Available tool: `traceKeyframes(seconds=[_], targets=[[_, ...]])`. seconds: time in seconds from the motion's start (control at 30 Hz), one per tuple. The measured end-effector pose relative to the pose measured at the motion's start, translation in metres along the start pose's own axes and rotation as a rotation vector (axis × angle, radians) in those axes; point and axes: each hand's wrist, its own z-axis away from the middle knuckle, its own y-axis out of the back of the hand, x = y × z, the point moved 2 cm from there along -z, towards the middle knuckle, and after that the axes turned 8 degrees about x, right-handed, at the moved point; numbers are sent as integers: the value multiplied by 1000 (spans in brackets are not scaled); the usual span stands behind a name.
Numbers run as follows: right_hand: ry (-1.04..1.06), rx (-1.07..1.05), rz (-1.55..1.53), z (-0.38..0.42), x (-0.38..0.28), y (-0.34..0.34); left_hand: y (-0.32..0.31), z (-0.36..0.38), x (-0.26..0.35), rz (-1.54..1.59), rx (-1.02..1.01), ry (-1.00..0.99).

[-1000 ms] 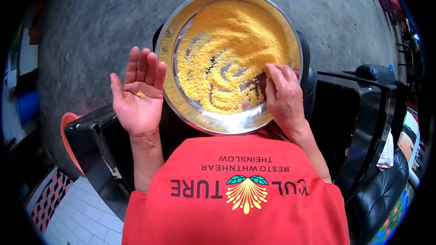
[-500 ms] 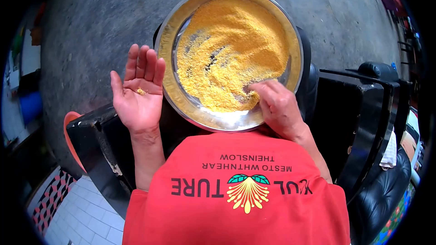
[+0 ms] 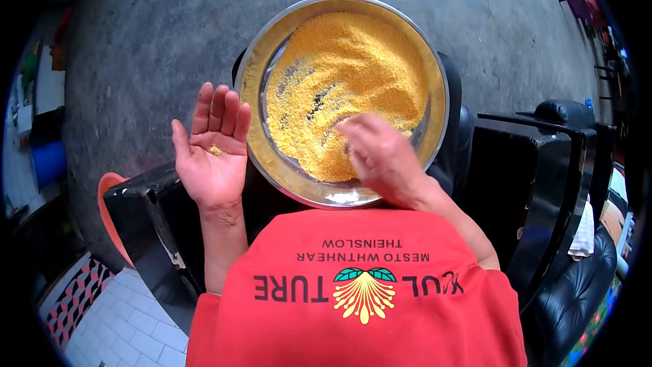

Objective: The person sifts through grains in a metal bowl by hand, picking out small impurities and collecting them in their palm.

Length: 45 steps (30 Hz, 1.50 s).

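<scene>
A wide, round metal basin [image 3: 255, 88] holds a spread of yellow coarse grain that looks like cracked corn [image 3: 367, 47], with dark bare streaks of the bottom showing through. To the basin's left, my left hand [image 3: 216, 156] is held palm up with the fingers stretched out. A small clump of yellow bits [image 3: 216, 150] lies on that palm. Over the lower right part of the grain is my right hand [image 3: 382, 156], its fingers curled together and blurred by motion. Whatever sits between those fingertips is hidden.
Black padded seats and armrests [image 3: 516, 197] stand at the right, and a black armrest [image 3: 153, 211] at the left. An orange curved rim [image 3: 109, 211] shows beside it. Grey concrete floor [image 3: 163, 34] lies ahead; white tiles [image 3: 136, 306] are at lower left.
My right hand has moved left and toward the middle of the basin, over the grain. The basin and my left hand appear slightly lower in view; the left palm still holds its clump.
</scene>
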Motion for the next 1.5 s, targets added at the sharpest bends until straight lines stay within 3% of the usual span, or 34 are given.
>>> traceKeyframes(seconds=[0.1, 0.13, 0.23, 0.3, 0.37, 0.47, 0.57, 0.6, 0.7, 0.87, 0.97, 1.1, 1.23, 1.37, 1.43, 1.5], targets=[[55, 323, 377, -11, 9, 21, -1, -2, 0, 8, 107, -8], [-8, 314, 369, -10, 14, 19, -1, -3, 0, 11, 109, -8], [19, 45, -120, -9, 6, 4, -2, -4, -1, 11, 86, -3], [136, -62, -192, -1, -5, -8, -2, -3, 0, -4, 30, -5], [105, -206, -364, 8, 4, -10, -1, -1, 0, -5, 16, -8], [-4, -177, -250, 14, -1, 8, 1, 0, 1, 2, 7, 1], [21, 53, 14, 19, 8, 21, 0, -2, 0, 17, 11, 9], [-47, 42, 70, 18, 11, 25, 0, -3, 0, 20, 15, 10], [58, 63, 240, 9, 15, 14, 0, -3, 0, 16, 9, 6], [317, -162, 23, 5, 2, -13, 2, 0, 0, 2, 18, -3], [234, -342, -199, 3, -3, 6, 2, 0, 0, 25, 79, -4], [97, 83, 16, 1, 7, 20, 3, -3, 0, 8, 21, -5], [48, 159, 208, -25, 10, 7, 1, -4, 0, 7, 20, -4], [279, -61, -71, -36, -9, -32, 3, -1, 0, 13, 34, -4], [334, -271, -212, -34, -20, -29, 4, 1, 1, 14, 45, -5], [259, -289, -214, -23, -18, -21, 5, 2, 0, 21, 53, -1]])
